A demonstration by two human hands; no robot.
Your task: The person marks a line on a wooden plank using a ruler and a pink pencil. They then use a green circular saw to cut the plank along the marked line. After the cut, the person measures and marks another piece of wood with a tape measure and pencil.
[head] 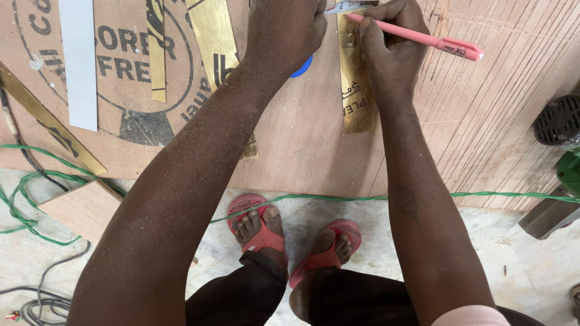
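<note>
- The gold strip (pixel 355 90) is what I am working on: it lies flat on the plywood sheet (pixel 302 133), running away from me, with dark printing near its close end.
- My right hand (pixel 386 36) is closed around a pink pen (pixel 423 39); the pen's tip sits at the far end of the gold strip, and its capped end points off to the right.
- My left hand (pixel 284 30) is curled and pressed down on the sheet just left of the strip's far end. I cannot tell whether it grips anything, since its fingers are turned away from me.
- A blue round thing (pixel 304 66) peeks out from under my left hand; most of it is hidden.
- A thin silvery piece (pixel 341 8) shows between my two hands at the top edge, too cut off for me to name.
- More gold strips (pixel 211 36) lie on the sheet to the left, near a pale grey strip (pixel 80 60), and one long gold strip (pixel 51 124) lies slanted at the left edge.
- The right part of the sheet is scored with many fine parallel cuts.
- Below the sheet is a pale floor (pixel 374 223), where my feet stand in red sandals (pixel 263 232).
- A green cable (pixel 362 197) runs across the floor just in front of the sheet, and loops at the left near a small wooden offcut (pixel 81 208).
</note>
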